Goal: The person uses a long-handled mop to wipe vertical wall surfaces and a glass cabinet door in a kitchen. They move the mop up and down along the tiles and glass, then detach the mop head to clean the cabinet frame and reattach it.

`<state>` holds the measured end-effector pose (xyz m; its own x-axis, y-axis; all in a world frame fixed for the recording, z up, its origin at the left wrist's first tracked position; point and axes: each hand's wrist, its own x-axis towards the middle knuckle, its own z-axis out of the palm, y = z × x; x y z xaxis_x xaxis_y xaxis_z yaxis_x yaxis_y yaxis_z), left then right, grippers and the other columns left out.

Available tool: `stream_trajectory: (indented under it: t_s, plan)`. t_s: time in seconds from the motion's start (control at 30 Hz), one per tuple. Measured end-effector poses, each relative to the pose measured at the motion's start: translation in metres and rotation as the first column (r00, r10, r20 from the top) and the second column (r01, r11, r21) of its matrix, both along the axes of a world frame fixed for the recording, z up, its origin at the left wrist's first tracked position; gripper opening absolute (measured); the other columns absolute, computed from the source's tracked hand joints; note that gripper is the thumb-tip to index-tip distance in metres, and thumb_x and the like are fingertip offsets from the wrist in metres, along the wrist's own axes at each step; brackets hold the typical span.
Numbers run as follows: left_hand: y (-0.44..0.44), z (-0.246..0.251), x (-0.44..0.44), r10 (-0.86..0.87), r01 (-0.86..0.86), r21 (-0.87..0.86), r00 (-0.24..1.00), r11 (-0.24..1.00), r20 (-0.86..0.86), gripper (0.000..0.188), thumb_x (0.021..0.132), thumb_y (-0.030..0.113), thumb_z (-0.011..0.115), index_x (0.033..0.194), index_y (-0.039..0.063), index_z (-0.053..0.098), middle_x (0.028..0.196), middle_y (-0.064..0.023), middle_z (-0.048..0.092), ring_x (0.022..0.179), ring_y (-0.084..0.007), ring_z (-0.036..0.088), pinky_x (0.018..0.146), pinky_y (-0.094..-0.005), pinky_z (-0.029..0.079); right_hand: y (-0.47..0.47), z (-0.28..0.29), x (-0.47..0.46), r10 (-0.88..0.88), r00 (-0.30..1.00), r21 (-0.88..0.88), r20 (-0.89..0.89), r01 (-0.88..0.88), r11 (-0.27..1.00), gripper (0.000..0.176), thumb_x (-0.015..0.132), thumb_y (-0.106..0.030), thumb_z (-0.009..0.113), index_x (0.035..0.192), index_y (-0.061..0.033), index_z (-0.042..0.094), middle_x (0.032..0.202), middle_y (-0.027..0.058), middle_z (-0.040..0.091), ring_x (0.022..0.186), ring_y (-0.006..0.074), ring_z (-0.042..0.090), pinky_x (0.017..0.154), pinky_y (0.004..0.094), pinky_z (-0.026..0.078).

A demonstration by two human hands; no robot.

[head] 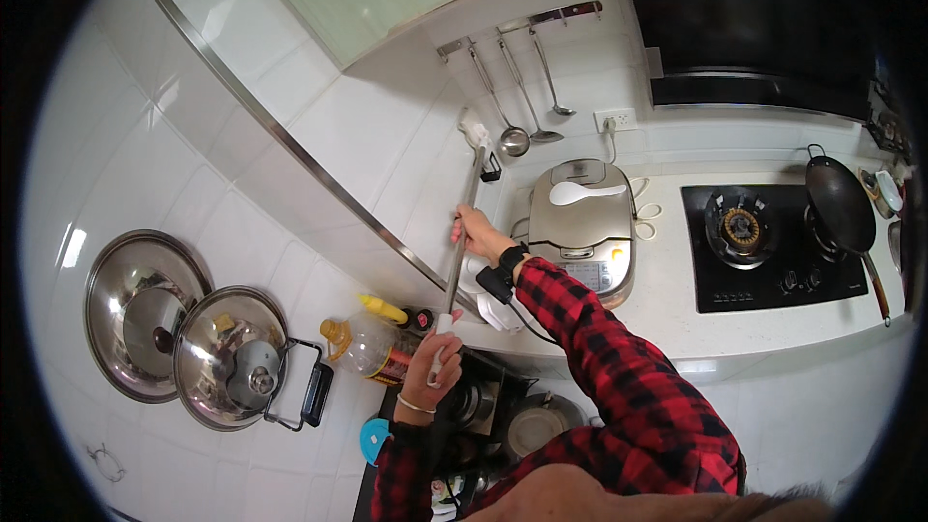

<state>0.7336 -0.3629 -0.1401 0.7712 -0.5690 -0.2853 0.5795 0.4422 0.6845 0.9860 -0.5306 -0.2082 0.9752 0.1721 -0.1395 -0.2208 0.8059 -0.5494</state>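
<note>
A long metal pole (455, 272) slants across the middle of the view. My left hand (433, 362) is closed round its white grip (444, 322) at the lower end. Farther up, my right hand (478, 230) grips the metal shaft, a black strap on its wrist. At the pole's far end a white cloth-like head (475, 129) rests at or close to the tiled wall, left of the hanging ladles; whether it touches the tiles I cannot tell. A silver rice cooker (580, 221) stands right of my right hand, a white rice paddle (586, 193) on its lid.
Ladles (515, 141) hang from a wall rail. On the right are a gas hob (768, 283) and a wok (839, 196). Two pot lids (148, 319) hang at left. A large plastic bottle (362, 351) and a yellow bottle (384, 308) stand near my left hand.
</note>
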Motion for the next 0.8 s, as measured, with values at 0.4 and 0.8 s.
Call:
stream_trajectory:
  t_s: [0.4,0.8]
  plan:
    - [-0.048,0.06,-0.068,0.088,-0.11,0.392,0.993,0.913,0.075,0.039,0.093,0.012,0.043,0.132,0.012,0.038,0.064,-0.0004,0.036,0.038,-0.008,0.032,0.033,-0.0207,0.025,-0.014,0.031,-0.056,0.163,0.982,0.109,0.091,-0.172,0.979,0.015,0.09,-0.022,0.049,0.081,-0.0109,0.042,0.059,-0.0011,0.038,0.051,0.0152,0.042,0.049,0.0327,0.04]
    - [-0.065,0.04,-0.007,0.082,-0.125,0.403,0.989,0.907,0.123,0.037,0.093,0.012,0.045,0.13,0.009,0.043,0.063,0.001,0.037,0.038,-0.0079,0.032,0.035,-0.0201,0.025,-0.031,0.024,-0.01,0.085,0.995,0.172,-0.055,-0.074,0.982,0.017,0.088,-0.026,0.051,0.085,-0.0125,0.042,0.057,-0.0025,0.037,0.048,0.0123,0.038,0.046,0.0297,0.035]
